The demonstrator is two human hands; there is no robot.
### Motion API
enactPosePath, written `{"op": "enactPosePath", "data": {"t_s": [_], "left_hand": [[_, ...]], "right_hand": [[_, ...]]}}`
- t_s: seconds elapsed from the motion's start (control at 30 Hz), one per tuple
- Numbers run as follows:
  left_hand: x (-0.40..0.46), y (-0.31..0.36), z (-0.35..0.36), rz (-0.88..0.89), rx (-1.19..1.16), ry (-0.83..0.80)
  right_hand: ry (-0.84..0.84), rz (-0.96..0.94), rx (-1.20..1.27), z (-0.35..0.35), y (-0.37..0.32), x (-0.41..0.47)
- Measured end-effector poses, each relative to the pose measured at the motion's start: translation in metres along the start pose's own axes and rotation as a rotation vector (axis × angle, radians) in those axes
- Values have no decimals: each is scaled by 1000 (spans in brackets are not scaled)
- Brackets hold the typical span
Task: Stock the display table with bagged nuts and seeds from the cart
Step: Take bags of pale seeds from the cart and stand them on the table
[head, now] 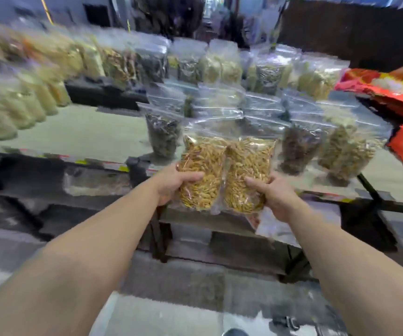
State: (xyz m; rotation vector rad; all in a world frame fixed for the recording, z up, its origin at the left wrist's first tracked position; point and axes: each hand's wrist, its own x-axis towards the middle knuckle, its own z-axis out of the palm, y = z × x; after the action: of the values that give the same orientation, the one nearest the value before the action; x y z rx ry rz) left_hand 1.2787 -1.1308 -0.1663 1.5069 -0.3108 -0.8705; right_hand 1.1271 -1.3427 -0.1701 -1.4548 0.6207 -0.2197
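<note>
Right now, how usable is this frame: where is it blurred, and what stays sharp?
Head view: motion blur smears the rows of pale bagged goods at far left; the two clear bags of golden seeds, gripped by the left hand and right hand, stay fairly sharp; wide-angle distortion bends the grey display table's edge.

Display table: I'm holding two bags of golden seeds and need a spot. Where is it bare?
The grey-green table top is bare left of the clear bag of dark seeds, bordered by the row of pale bags and the black box. Right of it, bags stand crowded up to the red-orange packets.
</note>
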Motion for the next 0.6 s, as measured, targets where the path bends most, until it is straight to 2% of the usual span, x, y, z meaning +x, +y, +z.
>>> {"op": "enactPosePath", "data": {"t_s": [0.13,0.27,0.43,0.6], "left_hand": [[-21,20,-128,30,-55,125],[-35,33,-214,87,-133,235],[-34,31,-291,93,-198,313],[-15,29,-324,71,-236,341]], "right_hand": [[-91,-57,-16,130,-12,42],[-198,-57,-4,222,-25,75],[-301,-25,5,299,-37,107],[-365,3,3,338,-40,147]]}}
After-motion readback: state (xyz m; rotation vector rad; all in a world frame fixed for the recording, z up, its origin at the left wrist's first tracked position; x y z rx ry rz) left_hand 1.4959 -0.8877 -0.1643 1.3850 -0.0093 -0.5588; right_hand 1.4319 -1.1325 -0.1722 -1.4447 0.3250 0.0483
